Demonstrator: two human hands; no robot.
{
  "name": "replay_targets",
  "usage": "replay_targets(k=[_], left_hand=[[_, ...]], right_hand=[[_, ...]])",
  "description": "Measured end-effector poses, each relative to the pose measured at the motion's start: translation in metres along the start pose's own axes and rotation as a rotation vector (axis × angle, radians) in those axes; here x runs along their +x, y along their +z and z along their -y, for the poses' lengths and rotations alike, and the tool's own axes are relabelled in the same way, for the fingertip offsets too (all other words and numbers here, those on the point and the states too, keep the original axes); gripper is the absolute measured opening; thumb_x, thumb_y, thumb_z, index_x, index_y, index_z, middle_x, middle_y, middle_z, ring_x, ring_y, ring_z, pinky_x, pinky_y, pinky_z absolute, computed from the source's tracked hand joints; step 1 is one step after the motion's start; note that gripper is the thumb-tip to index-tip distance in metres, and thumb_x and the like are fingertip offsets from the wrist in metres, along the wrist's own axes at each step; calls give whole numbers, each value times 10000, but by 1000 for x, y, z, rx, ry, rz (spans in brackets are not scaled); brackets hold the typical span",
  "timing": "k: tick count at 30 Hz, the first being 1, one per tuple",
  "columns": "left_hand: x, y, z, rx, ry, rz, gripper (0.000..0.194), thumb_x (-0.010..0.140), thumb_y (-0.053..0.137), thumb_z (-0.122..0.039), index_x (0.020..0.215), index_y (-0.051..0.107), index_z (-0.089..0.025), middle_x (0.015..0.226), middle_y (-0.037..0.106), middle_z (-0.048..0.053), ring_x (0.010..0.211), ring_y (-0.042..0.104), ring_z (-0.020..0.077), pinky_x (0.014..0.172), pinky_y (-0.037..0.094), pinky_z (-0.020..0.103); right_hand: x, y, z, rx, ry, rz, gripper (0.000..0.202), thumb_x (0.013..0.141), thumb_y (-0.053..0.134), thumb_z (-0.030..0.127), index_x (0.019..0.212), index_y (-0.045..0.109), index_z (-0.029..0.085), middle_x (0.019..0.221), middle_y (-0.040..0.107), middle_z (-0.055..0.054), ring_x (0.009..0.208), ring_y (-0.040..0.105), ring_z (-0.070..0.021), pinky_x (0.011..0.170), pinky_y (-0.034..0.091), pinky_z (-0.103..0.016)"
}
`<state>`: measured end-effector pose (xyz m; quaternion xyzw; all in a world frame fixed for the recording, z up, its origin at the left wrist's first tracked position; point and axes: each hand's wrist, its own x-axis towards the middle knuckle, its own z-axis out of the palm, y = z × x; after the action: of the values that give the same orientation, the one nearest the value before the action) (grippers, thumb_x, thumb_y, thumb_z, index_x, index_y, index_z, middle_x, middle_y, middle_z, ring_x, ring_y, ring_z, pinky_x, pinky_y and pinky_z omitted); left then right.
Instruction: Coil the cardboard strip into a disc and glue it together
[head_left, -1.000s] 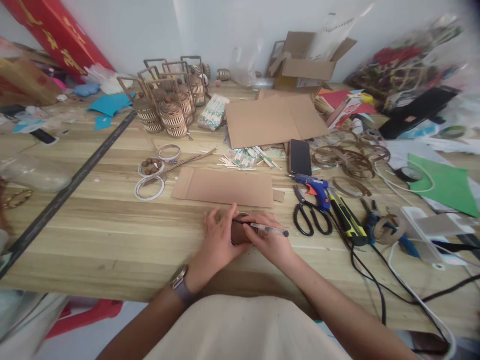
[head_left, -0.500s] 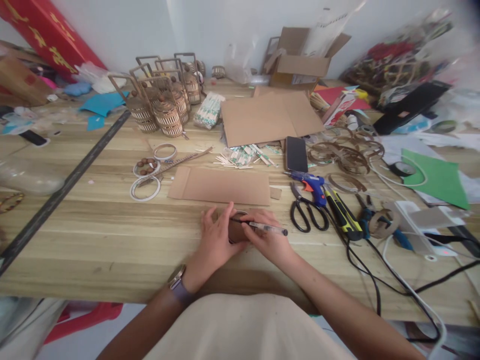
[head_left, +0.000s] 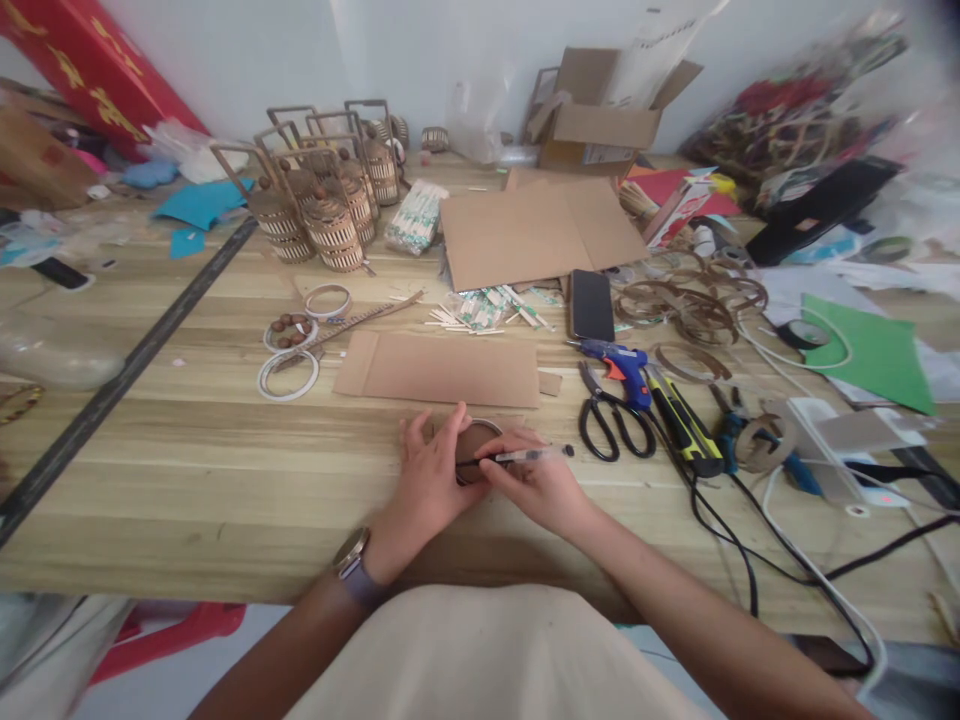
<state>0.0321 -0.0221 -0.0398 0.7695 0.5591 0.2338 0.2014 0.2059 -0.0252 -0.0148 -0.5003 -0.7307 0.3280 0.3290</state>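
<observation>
My left hand [head_left: 427, 468] curves its thumb and fingers around a round ring [head_left: 491, 425], holding it down over brown cardboard [head_left: 474, 440] on the table. Part of the ring is hidden under the fingers. A pen [head_left: 534, 454] with a clear barrel and dark end is pinched in my right hand [head_left: 536, 485]. Its dark tip is inside the ring, toward the left, over the cardboard. Just beyond both hands lies a flat cardboard strip [head_left: 450, 368] with a folded left end.
On the right lie black-handled scissors [head_left: 615, 428], a blue glue gun [head_left: 626, 370], a yellow utility knife [head_left: 684, 422] and pliers [head_left: 731, 430] among cables. Left of the strip are white rings [head_left: 288, 375] and brown beads [head_left: 289, 330]. Several small bamboo baskets [head_left: 336, 240] stand behind.
The pen tip has moved from the ring's upper part down to its lower left, along with my right hand. My left hand stays around the ring.
</observation>
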Motion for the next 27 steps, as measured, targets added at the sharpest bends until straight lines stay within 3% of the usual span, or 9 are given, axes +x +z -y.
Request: replay_targets(k=[4,9,12,16,19,27], left_hand=[[-1,-2,-1,29,-1,17,936,675,824,-329,1472,357,-176,1313,664,122,1376,326,462,1116,150,707],[-2,-3,0,46,6,50,983,683,841,-353,1498,312,-207,1358,637,102,1414,288,450,1136,153,679],[-1,-4,0,51,-10,68,993,682,843,-387,1502,306,-222,1370,631,91,1415,283,460,1140,119,690],[0,-5,-1,52,-31,94,1002,685,833,-419,1509,300,-214,1387,619,93,1419,266,461,1146,85,695],[1,-5,-1,46,-41,107,1010,687,825,-450,1514,299,-209,1388,611,112,1423,265,459,1145,69,701],[1,-7,0,43,-50,113,941,678,821,-440,1471,384,-184,1363,607,141,1413,272,474,1149,85,696]], right_hand=[[11,-11,4,102,223,224,194,889,529,300,891,681,179,741,727,-46,648,670,-179,577,503,-276],[32,-25,7,57,226,369,165,874,530,255,841,668,170,727,745,-30,657,689,-166,586,502,-242],[45,-32,8,-35,192,448,167,848,534,209,775,678,166,671,719,-15,623,657,-153,556,452,-229],[62,-38,14,-186,114,568,256,816,539,191,584,645,168,462,557,28,447,477,-109,450,316,-235],[73,-41,20,-298,24,615,257,791,544,177,552,638,174,426,494,41,422,385,-97,442,265,-246],[94,-40,29,-553,-207,675,177,756,616,168,592,673,206,536,635,11,488,505,-138,552,353,-278]])
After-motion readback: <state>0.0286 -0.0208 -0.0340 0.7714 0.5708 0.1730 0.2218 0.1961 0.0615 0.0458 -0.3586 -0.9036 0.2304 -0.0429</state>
